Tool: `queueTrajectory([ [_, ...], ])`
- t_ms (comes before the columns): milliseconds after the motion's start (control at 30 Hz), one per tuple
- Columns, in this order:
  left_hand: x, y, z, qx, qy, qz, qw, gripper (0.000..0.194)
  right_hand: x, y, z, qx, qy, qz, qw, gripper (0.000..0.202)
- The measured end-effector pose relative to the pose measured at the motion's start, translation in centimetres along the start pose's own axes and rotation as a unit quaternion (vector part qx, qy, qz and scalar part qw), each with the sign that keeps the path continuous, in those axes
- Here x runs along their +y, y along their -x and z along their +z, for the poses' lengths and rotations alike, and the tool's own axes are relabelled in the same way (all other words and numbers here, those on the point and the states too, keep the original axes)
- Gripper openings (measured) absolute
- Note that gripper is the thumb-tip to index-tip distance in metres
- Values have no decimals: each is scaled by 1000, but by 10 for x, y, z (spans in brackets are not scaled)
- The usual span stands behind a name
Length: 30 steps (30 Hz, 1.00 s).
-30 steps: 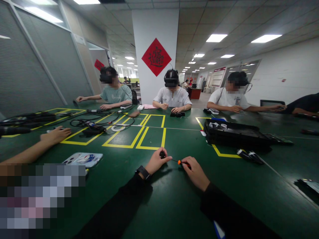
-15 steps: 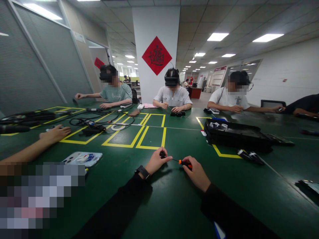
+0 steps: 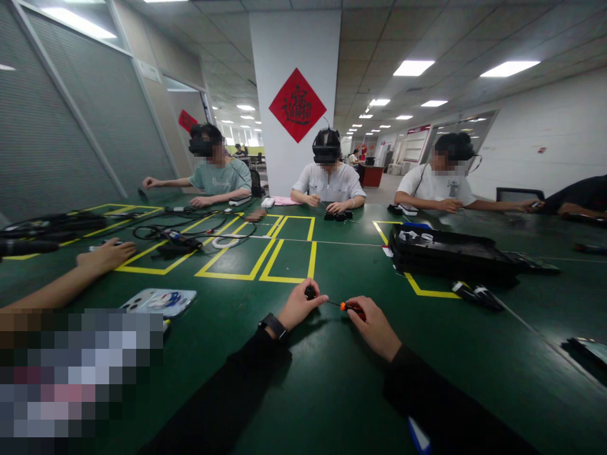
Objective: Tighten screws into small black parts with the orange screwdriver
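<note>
My right hand (image 3: 374, 321) is closed around the orange-and-black handle of a screwdriver (image 3: 344, 307). Its thin dark shaft points left, and the tip ends at the fingertips of my left hand (image 3: 301, 306). That left hand is closed on a small black part (image 3: 310, 292), which shows between thumb and fingers; its kind is too small and covered to make out. Whether the tip touches the part is hidden by the thumb. Both hands are just above the green table (image 3: 332, 385).
A black tray (image 3: 450, 256) with small white pieces stands at right, near two dark bundles (image 3: 477, 296). At left lie a decorated phone (image 3: 161, 301), tangled black cables (image 3: 173, 240) and a co-worker's hand (image 3: 105, 254). Yellow tape (image 3: 284, 280) marks the table; several co-workers sit opposite.
Both hands keep nearly the same pose, with the screwdriver still pointing at the part. The view has shifted very slightly.
</note>
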<state>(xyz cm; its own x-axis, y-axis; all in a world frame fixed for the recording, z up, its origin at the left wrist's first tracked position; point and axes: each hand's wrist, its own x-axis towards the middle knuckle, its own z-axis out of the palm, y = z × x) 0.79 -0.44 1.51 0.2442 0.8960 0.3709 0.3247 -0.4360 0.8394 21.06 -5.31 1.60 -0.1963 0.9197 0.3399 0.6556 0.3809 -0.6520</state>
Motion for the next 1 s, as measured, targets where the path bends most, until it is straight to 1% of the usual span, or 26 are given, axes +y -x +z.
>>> queueTrajectory([
  [200, 1, 0, 0, 4, 1, -1, 1000, 24, -2, 0, -2, 5, 7, -17, 1000, 13],
  [400, 0, 1, 0, 5, -1, 0, 1000, 25, -3, 1, -1, -1, -9, -4, 1000, 18],
  [533, -2, 0, 0, 2, 2, 5, 1000, 25, -1, -2, 0, -6, 4, -19, 1000, 17],
  [700, -3, 0, 1, 5, 9, -3, 1000, 26, -1, -2, 2, 8, 3, -26, 1000, 11],
  [867, -2, 0, 1, 8, 6, -3, 1000, 27, 0, -1, 3, 12, 5, -7, 1000, 17],
  [933, -1, 1, 1, 8, 6, -1, 1000, 27, 1, -1, 3, 10, 10, -15, 1000, 16],
  [1000, -1, 1, 1, 7, 7, -3, 1000, 27, 1, -2, 2, 5, 16, -30, 999, 19],
])
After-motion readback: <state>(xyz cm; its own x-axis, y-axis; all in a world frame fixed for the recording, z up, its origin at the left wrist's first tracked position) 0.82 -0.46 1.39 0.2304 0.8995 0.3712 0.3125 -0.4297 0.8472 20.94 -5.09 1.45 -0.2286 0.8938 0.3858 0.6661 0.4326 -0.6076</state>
